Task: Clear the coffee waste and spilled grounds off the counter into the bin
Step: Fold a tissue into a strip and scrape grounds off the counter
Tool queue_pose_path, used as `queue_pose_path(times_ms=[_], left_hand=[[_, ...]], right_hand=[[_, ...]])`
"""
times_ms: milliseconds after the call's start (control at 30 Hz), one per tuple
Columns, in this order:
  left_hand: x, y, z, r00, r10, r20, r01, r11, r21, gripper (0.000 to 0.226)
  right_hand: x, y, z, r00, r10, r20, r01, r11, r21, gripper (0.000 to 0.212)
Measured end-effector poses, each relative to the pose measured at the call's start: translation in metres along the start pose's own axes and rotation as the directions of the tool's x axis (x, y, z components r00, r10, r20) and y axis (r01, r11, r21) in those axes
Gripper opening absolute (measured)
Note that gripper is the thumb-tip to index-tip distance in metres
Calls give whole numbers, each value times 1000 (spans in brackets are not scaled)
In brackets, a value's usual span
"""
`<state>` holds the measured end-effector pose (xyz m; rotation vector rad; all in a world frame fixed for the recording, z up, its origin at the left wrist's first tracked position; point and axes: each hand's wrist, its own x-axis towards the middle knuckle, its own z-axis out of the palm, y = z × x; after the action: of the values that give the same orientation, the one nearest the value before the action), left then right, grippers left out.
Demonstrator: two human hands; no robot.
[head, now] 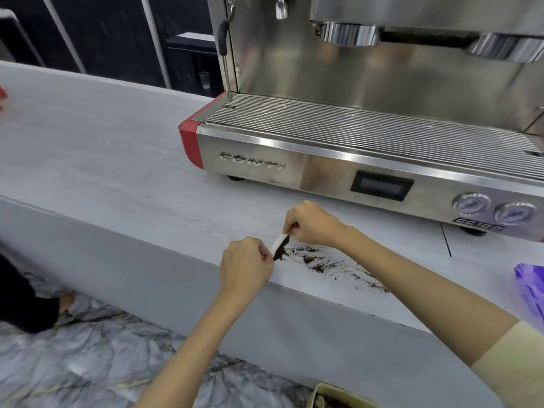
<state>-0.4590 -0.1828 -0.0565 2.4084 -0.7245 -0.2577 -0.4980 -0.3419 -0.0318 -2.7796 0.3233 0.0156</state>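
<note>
Dark spilled coffee grounds [326, 262] are strewn in a streak along the grey counter [117, 172] near its front edge. A small white paper piece [279, 242], curved like a scoop, holds a dark heap of grounds at the streak's left end. My left hand [245, 265] pinches its near end and my right hand [310, 223] pinches its far end, so both hold it at the counter surface. The bin [338, 397] shows at the bottom edge, below the counter, with brown waste inside.
A steel espresso machine [368, 160] with a red corner and a drip grate stands at the back right of the counter. A purple plastic item [531, 287] lies at the right edge. Another person's dark clothing and foot [66, 301] are on the marbled floor at left.
</note>
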Motion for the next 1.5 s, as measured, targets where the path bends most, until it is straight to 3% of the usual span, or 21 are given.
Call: queue_pose_path(times_ms=[567, 1500], left_hand=[[-36, 54, 38, 1000, -8, -5, 8, 1000, -9, 14], [-74, 106, 76, 998, 62, 30, -62, 998, -14, 16]], right_hand=[[-50, 47, -17, 999, -45, 18, 45, 999, -24, 26], [-118, 91, -32, 1000, 25, -3, -25, 999, -27, 26]])
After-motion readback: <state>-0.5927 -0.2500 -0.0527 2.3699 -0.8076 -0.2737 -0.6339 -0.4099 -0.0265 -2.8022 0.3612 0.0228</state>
